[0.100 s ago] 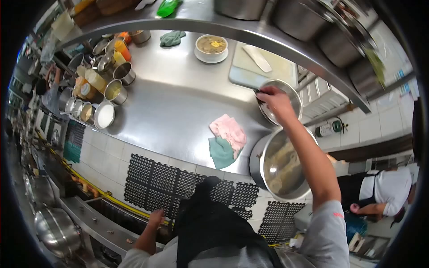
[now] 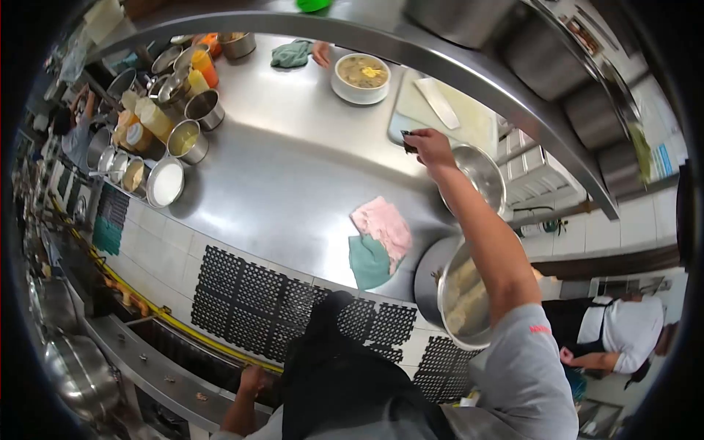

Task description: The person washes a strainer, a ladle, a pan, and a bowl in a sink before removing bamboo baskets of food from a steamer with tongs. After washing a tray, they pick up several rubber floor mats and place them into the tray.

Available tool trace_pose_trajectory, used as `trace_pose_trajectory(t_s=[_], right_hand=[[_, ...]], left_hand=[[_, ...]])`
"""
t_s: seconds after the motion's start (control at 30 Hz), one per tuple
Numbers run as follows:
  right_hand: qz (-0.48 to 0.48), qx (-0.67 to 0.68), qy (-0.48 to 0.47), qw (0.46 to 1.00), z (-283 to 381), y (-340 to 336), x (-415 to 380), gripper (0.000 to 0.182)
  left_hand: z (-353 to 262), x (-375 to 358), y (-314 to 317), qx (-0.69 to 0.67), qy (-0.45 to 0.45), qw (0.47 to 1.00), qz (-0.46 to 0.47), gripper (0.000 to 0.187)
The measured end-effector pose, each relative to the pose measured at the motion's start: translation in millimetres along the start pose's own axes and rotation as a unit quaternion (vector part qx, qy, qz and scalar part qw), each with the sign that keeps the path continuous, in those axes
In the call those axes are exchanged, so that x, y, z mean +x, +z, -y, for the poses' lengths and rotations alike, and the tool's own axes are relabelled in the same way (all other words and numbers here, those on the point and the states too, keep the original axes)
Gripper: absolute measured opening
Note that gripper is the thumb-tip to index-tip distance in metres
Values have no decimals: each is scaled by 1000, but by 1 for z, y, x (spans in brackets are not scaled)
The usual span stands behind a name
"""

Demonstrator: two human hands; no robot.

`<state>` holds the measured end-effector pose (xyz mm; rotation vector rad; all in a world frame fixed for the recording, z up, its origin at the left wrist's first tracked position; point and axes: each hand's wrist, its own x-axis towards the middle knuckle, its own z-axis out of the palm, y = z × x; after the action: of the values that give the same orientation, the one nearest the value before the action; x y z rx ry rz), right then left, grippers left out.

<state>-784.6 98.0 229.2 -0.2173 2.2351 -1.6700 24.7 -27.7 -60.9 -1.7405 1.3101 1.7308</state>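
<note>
My right hand (image 2: 431, 149) is reached out over the steel table, its fingers pinching a small dark object (image 2: 409, 142) whose kind I cannot make out. It is beside the near edge of the cutting boards (image 2: 475, 132), left of a steel mixing bowl (image 2: 485, 174). Under my forearm stands a large pot (image 2: 433, 282), partly hidden, with pale pieces in it. My left hand (image 2: 252, 378) hangs low by my apron, near the stove's edge, fingers curled, with nothing visible in it.
A white bowl of soup (image 2: 362, 72) stands on a plate, with another person's hand (image 2: 320, 53) beside it. Pink (image 2: 383, 226) and green cloths (image 2: 369, 262) lie near the front edge. Pots and sauce bottles (image 2: 155, 119) line the left. A steel shelf (image 2: 352, 42) crosses above.
My right hand has moved left, away from over the mixing bowl, with the dark object still pinched. Another person's hand has appeared beside the soup bowl. The view has shifted slightly.
</note>
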Motion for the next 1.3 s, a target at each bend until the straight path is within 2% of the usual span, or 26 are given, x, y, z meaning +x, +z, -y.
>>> trace_pose_trajectory(t_s=[0.03,0.13,0.17,0.2,0.27,0.3,0.33,0.37,0.4,0.43,0.47,0.53,0.6,0.63,0.67,0.7,0.73,0.8,0.87,0.93,0.97,1.0,1.07,1.13,1.2,1.3], right_hand=[[-8,-13,15,1000,-14,17,19,24],[-38,-65,8,997,-31,68,66,14],[-50,-85,-7,995,-30,83,86,11],[-12,-191,-63,980,-33,84,120,11],[-74,-131,-51,987,-11,101,154,20],[-97,-160,-86,979,3,105,162,26],[-60,-121,-68,989,27,107,151,34],[-61,-107,-9,992,46,110,140,38],[-65,-92,48,993,62,111,129,42],[-28,-97,66,993,68,108,122,42],[30,-180,76,980,69,100,116,47],[139,-335,95,927,66,77,103,61],[277,-491,-60,824,63,52,59,63],[302,-585,-115,744,74,30,23,66],[340,-581,-67,737,96,14,-20,66],[356,-578,-97,728,102,-8,-51,66],[369,-573,-125,721,107,-35,-83,66],[357,-535,-60,764,140,-81,-162,60],[288,-456,-33,841,147,-137,-236,57],[194,-406,-56,891,144,-189,-313,53],[128,-363,-41,922,135,-213,-353,51],[60,-317,-27,946,120,-233,-393,50],[-110,-85,-4,990,57,-265,-475,45],[-288,13,66,955,-19,-279,-566,42],[-414,188,176,873,-89,-267,-660,36],[-482,329,244,775,-167,-207,-787,36]], left_hand=[[32,-13,1,10,24,999,43,25],[53,-93,23,-47,-3,999,14,23],[54,-98,26,29,19,999,33,22],[57,-101,29,105,42,992,53,21],[78,-86,36,254,187,948,49,19],[117,-51,38,322,303,896,25,19],[140,-38,41,384,412,826,2,18],[127,-47,45,253,306,917,22,17],[109,-50,51,114,192,974,40,17],[83,-53,53,18,111,992,62,17],[50,-59,56,-79,28,994,68,18],[13,-59,53,-176,-60,978,95,20],[-11,-51,52,-141,-62,987,48,21],[-15,-47,50,-116,-65,991,27,21],[-9,-18,39,-128,-53,986,92,22],[-7,5,30,-131,-49,977,161,23],[0,23,27,17,108,984,139,23],[-20,46,22,167,169,961,138,24],[-56,62,22,135,40,978,151,25],[-94,65,38,55,-30,985,163,26],[-111,58,50,61,-18,987,150,27],[-123,54,61,153,18,973,171,28],[-156,50,84,282,90,934,200,29],[-189,29,115,349,150,899,216,31],[-214,13,149,434,192,845,245,30],[-236,10,200,581,249,717,293,29]])
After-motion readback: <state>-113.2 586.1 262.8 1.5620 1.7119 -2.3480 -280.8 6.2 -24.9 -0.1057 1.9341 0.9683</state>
